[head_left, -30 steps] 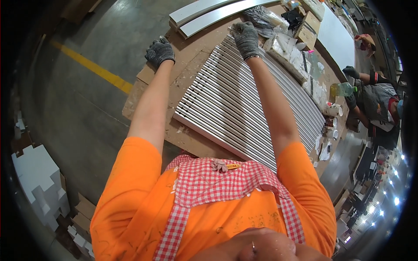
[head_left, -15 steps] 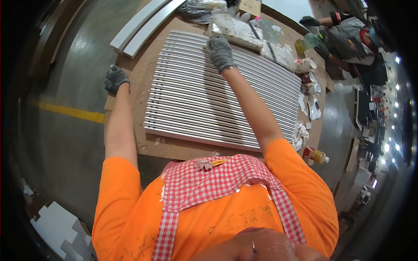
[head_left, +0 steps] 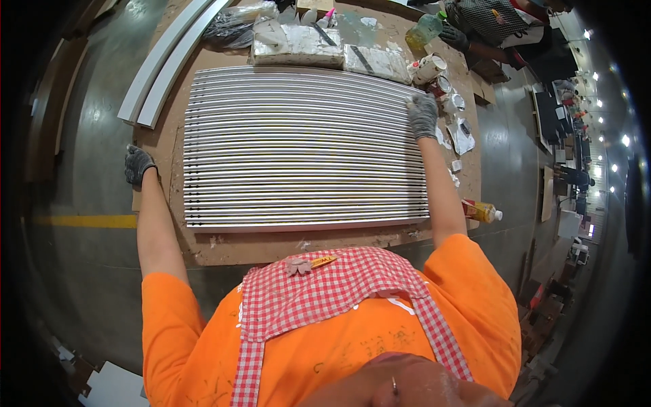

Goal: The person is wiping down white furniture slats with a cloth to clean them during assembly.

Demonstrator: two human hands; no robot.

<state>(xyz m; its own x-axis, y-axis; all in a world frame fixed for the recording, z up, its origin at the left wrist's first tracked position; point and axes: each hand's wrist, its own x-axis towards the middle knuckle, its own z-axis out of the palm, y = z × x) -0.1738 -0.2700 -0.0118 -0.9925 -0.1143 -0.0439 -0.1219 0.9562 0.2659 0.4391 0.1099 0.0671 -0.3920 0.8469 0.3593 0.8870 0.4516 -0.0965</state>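
Note:
Many long, narrow white strips lie side by side on the brown board-covered table, forming a ridged rectangle with dark gaps. My right hand, in a grey knit glove, rests at their right end near the far corner. Its fingers reach over the strip ends and look extended, though partly hidden by the back of the hand. Beyond the table's left edge is my left hand, in a dark grey glove. Its fingers are curled closed, and whatever they may hold is hidden.
Two long white bars lie at the far left. Wrapped white blocks border the strips' far side. Stained cups and a green-capped bottle stand far right, near a co-worker's gloved hand. A yellow bottle lies at the right edge.
My right hand has moved right, from the strips' far edge to their right end. My left hand stays beside the table's left edge, still curled. The view has turned.

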